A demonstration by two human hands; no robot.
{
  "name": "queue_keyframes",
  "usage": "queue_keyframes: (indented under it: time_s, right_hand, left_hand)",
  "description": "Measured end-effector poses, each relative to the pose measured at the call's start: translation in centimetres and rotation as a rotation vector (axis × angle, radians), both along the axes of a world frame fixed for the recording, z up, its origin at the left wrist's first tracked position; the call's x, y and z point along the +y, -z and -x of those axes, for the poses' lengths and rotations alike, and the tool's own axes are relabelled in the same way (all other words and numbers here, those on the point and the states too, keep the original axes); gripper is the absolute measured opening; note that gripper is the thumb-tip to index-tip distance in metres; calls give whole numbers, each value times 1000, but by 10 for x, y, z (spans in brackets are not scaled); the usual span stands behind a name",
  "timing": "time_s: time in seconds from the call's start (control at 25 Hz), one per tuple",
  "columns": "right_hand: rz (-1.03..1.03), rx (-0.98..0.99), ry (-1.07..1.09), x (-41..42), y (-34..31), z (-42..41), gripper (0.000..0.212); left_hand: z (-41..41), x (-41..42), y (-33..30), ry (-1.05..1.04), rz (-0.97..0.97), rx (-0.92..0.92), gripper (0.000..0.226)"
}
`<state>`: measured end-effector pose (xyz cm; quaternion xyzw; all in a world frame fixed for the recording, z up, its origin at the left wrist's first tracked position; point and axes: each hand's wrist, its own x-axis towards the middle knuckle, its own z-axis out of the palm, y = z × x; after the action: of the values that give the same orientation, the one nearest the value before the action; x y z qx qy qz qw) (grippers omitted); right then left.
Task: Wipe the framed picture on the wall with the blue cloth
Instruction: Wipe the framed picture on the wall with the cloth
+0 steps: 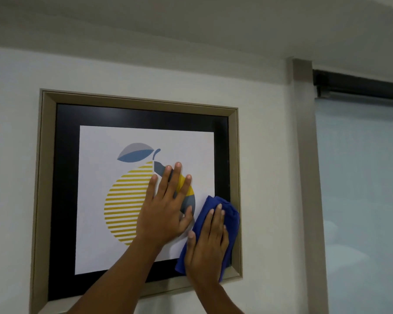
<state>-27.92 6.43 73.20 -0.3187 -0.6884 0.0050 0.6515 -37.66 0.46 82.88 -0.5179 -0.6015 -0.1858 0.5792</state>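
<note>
Up on the wall (265, 155), both hands are lying flat against the framed picture (136, 182). The left hand (166, 207) is resting with its fingers (177, 177) spread wide and its palm pressed on the print, covering the right part of the yellow striped fruit design (125, 207); its thumb is pointing toward the right hand. The right hand (208, 245) is sitting just beside and below the left one, fingers held together and stretched upward, pressing the blue cloth (227, 214) flat against the glass rather than pinching it. The cloth is lying under that palm, bunched into a thick fold above the fingertips and hanging in a loose corner below the wrist, to the left side of the hand. It is covering the lower right corner of the picture, overlapping the edge of the white print, the black mat (134, 116) and reaching the inner lip of the beige frame (43, 177). Above the left hand's fingertips, the blue and grey leaf (136, 152) of the design is showing uncovered. Both forearms are reaching up from the bottom edge of the view. Off to the right of the right hand, well apart from it, a beige vertical trim (306, 177) is bordering a pale frosted glass panel (361, 189) with a dark rail (361, 85) running along its top.
</note>
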Motion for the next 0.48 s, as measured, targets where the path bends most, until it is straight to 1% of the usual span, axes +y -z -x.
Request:
queue_keyframes:
  time_s: [0.08, 0.12, 0.24, 0.32, 0.4, 0.48]
  right_hand:
    - [-47, -19, -1, 8, 8, -6, 65]
    - [-92, -61, 12, 19, 12, -15, 65]
    - [-249, -296, 165, 49, 18, -47, 64]
    - [-280, -381, 205, 57, 11, -58, 64]
    - [-287, -380, 198, 55, -7, -62, 65]
    - [-304, -320, 190, 56, -49, -63, 64]
  left_hand:
    - [1, 0, 1, 3, -5, -1, 76]
    - [1, 0, 1, 3, -9, -3, 77]
    - [2, -2, 0, 9, -5, -1, 77]
    - [1, -2, 0, 10, -9, 2, 77]
    - [1, -2, 0, 23, -12, 7, 77]
    - [3, -1, 1, 27, -19, 11, 77]
